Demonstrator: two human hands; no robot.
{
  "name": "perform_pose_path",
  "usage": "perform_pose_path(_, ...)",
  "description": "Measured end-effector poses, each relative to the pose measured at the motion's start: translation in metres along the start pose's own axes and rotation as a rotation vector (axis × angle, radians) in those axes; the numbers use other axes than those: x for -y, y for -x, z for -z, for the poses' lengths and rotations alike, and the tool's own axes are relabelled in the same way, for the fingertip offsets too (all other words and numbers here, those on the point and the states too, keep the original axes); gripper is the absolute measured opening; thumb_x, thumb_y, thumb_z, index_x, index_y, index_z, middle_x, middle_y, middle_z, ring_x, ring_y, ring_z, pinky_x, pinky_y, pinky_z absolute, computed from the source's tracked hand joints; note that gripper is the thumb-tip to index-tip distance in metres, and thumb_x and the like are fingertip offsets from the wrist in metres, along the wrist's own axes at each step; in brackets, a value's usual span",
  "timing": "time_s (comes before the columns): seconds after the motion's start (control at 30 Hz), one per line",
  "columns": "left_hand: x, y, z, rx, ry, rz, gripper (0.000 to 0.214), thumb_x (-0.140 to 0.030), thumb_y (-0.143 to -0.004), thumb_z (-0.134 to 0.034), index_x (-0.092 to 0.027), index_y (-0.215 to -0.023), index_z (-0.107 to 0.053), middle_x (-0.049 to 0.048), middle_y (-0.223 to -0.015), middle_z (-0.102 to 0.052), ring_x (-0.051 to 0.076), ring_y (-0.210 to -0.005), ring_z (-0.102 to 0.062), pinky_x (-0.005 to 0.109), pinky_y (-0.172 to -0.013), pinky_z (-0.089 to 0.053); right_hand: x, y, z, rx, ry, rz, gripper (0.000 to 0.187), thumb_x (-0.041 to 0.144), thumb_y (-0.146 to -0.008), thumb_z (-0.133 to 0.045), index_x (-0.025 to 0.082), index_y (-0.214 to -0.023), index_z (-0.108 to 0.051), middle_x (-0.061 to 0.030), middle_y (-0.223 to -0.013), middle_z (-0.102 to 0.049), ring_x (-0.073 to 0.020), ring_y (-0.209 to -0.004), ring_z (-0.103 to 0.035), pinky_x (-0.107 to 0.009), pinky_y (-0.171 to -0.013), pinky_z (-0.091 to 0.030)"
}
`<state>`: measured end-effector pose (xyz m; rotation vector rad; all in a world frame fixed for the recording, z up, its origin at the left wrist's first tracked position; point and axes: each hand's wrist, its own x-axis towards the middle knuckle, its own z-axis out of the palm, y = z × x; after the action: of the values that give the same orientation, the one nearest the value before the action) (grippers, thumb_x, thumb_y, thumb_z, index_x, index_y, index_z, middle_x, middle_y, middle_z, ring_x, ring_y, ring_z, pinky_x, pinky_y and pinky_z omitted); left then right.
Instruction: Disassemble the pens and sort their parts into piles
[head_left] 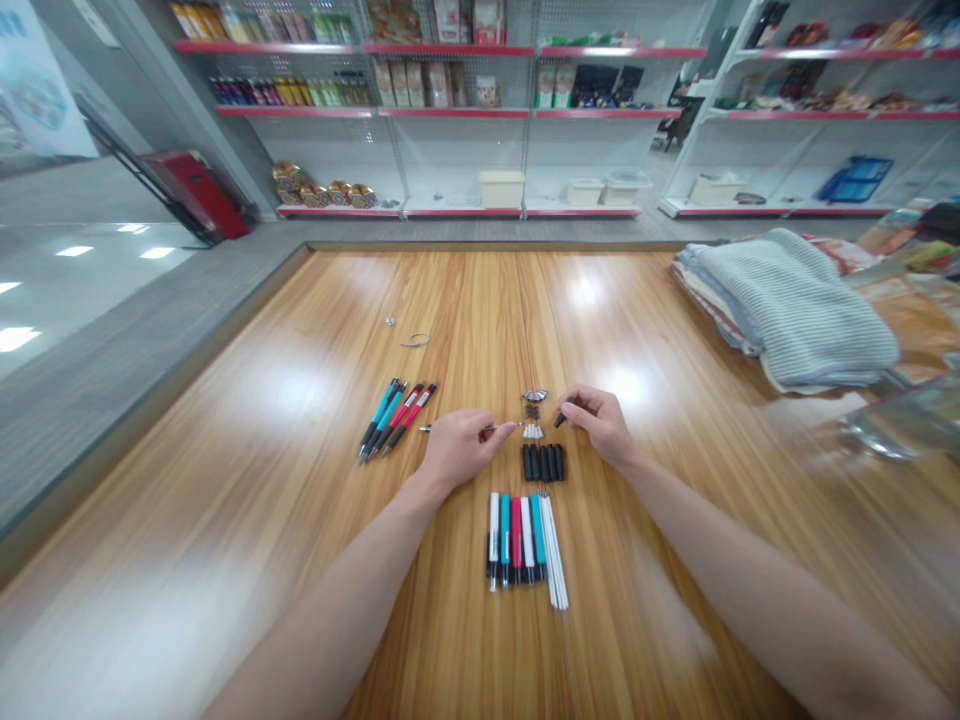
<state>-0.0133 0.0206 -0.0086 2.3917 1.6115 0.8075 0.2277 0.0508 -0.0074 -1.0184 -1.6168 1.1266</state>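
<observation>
My left hand (459, 447) is closed round a thin white pen refill (496, 428) that sticks out both sides of the fist, its tip pointing right. My right hand (600, 418) pinches a small black pen part (562, 415) between thumb and fingers, a short gap from the refill's tip. Between the hands lie small springs and tips (532, 412), and below them a row of black rubber grips (544, 462). Nearer me lie several pen barrels (516, 538) and white refills (555, 550). Several assembled pens (396, 418) lie left of my left hand.
All this lies on a wooden table (300, 450). Folded towels (795, 305) are stacked at the right. A small ring (390, 321) and a wire loop (416, 340) lie further back. Store shelves (450, 110) stand behind; a glass object (900, 425) sits at far right.
</observation>
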Motion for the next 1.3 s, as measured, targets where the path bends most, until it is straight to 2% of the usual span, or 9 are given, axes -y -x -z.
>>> perform_pose_path(0.2, 0.001, 0.0, 0.0, 0.003, -0.02, -0.005, 0.048, -0.053, -0.091, -0.043, -0.017, -0.059, -0.046, 0.0007, -0.06, -0.054, 0.012, -0.057, -0.046, 0.026, -0.057, -0.027, -0.003, -0.001, 0.006, 0.085, -0.172, -0.033, 0.027, 0.04, -0.072, -0.068, 0.016, -0.081, -0.059, -0.0027, -0.075, -0.058, -0.0137, -0.067, -0.053, -0.025, -0.062, -0.04)
perform_pose_path(0.37, 0.001, 0.0, 0.0, 0.014, -0.014, -0.005, 0.048, -0.053, -0.091, -0.042, -0.017, -0.06, -0.047, 0.0015, -0.061, -0.055, 0.012, -0.058, -0.047, 0.026, -0.057, -0.028, -0.005, -0.004, 0.016, 0.159, -0.316, -0.156, 0.034, 0.035, -0.064, -0.068, 0.015, -0.091, -0.064, -0.004, -0.074, -0.057, -0.0127, -0.06, -0.048, -0.022, -0.049, -0.028)
perform_pose_path(0.57, 0.001, -0.001, 0.001, 0.016, -0.013, -0.015, 0.048, -0.053, -0.091, -0.043, -0.017, -0.059, -0.049, 0.0015, -0.059, -0.054, 0.012, -0.057, -0.047, 0.026, -0.057, -0.028, -0.006, -0.006, 0.021, 0.139, -0.417, -0.184, 0.028, 0.033, -0.058, -0.064, 0.016, -0.08, -0.062, -0.0035, -0.068, -0.054, -0.0106, -0.052, -0.037, -0.024, -0.047, -0.021)
perform_pose_path(0.73, 0.0, -0.001, 0.002, 0.005, -0.021, -0.014, 0.048, -0.053, -0.09, -0.043, -0.017, -0.058, -0.048, 0.0013, -0.059, -0.054, 0.012, -0.056, -0.046, 0.026, -0.056, -0.028, -0.005, -0.007, 0.018, 0.137, -0.418, -0.2, 0.029, 0.034, -0.062, -0.065, 0.016, -0.083, -0.061, -0.0022, -0.068, -0.053, -0.0103, -0.052, -0.039, -0.023, -0.045, -0.02)
perform_pose_path(0.87, 0.001, 0.0, 0.001, 0.004, -0.011, -0.005, 0.047, -0.052, -0.09, -0.044, -0.017, -0.058, -0.048, 0.001, -0.059, -0.054, 0.012, -0.056, -0.046, 0.026, -0.057, -0.028, -0.004, -0.005, 0.017, 0.148, -0.373, -0.163, 0.028, 0.038, -0.065, -0.069, 0.017, -0.074, -0.054, 0.0023, -0.058, -0.047, -0.0082, -0.048, -0.036, -0.022, -0.044, -0.021)
perform_pose_path(0.93, 0.001, 0.0, 0.0, 0.004, -0.008, -0.003, 0.047, -0.051, -0.09, -0.045, -0.018, -0.058, -0.049, 0.0009, -0.059, -0.054, 0.012, -0.056, -0.046, 0.026, -0.057, -0.028, -0.001, -0.004, 0.018, 0.234, -0.281, -0.132, 0.031, 0.04, -0.065, -0.071, 0.016, -0.069, -0.052, 0.003, -0.056, -0.046, -0.008, -0.049, -0.038, -0.021, -0.046, -0.025)
perform_pose_path(1.1, 0.001, 0.0, 0.0, 0.008, -0.005, -0.005, 0.047, -0.051, -0.09, -0.044, -0.018, -0.058, -0.048, 0.0016, -0.06, -0.055, 0.012, -0.056, -0.046, 0.026, -0.058, -0.028, 0.014, -0.004, 0.021, 0.753, -0.016, -0.218, 0.032, 0.04, -0.069, -0.072, 0.012, -0.073, -0.058, 0.001, -0.057, -0.056, -0.0079, -0.048, -0.048, -0.019, -0.045, -0.032)
perform_pose_path(1.17, 0.001, 0.0, 0.0, 0.007, 0.001, -0.003, 0.046, -0.051, -0.091, -0.043, -0.018, -0.059, -0.047, 0.0017, -0.06, -0.055, 0.012, -0.057, -0.046, 0.026, -0.058, -0.028, 0.019, -0.005, 0.024, 0.829, 0.015, -0.277, 0.032, 0.039, -0.07, -0.072, 0.012, -0.076, -0.056, 0.0018, -0.055, -0.057, -0.0084, -0.046, -0.05, -0.017, -0.042, -0.034)
perform_pose_path(1.3, 0.001, 0.0, -0.001, 0.006, 0.003, 0.007, 0.047, -0.052, -0.09, -0.045, -0.017, -0.059, -0.046, 0.0007, -0.059, -0.054, 0.012, -0.057, -0.046, 0.026, -0.057, -0.027, 0.021, -0.005, 0.028, 0.859, 0.064, -0.373, 0.032, 0.032, -0.068, -0.072, 0.017, -0.081, -0.047, 0.0058, -0.051, -0.055, -0.0092, -0.04, -0.051, -0.016, -0.038, -0.035)
